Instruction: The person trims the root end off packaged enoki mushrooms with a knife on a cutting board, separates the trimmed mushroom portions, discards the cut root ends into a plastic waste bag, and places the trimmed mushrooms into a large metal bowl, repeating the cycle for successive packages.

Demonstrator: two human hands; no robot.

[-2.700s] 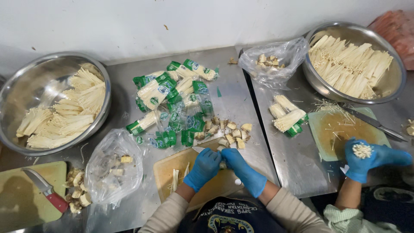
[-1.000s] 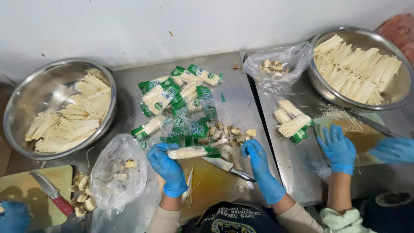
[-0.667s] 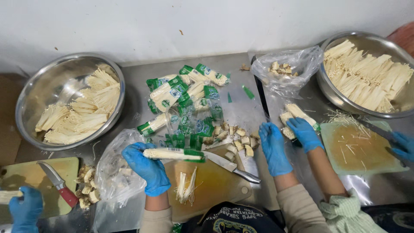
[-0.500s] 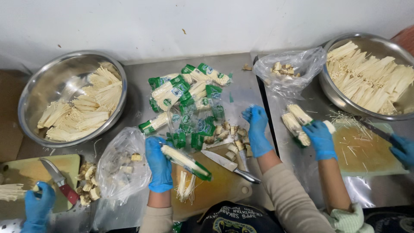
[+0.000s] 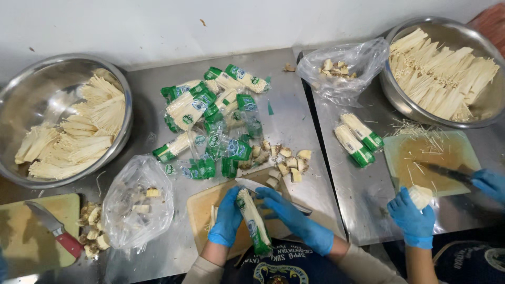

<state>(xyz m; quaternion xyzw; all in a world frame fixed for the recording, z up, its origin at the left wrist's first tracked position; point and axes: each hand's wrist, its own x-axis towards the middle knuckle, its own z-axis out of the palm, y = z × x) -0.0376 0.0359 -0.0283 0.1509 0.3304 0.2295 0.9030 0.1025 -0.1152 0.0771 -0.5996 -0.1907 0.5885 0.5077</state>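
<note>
Your left hand point(image 5: 227, 218) has its fingers wrapped around the mushroom pack point(image 5: 253, 221), held upright over the near board point(image 5: 202, 208). Your right hand point(image 5: 288, 213) grips the knife point(image 5: 252, 185), blade at the pack's top. Cut stubs point(image 5: 284, 163) lie just beyond on the surface point(image 5: 294, 115).

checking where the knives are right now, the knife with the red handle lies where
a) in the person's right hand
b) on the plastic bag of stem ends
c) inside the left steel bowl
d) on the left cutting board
d: the red-handled knife lies flat on the cutting board at the lower left, below the left steel bowl and beside the plastic bag, with no hand on it.
</note>
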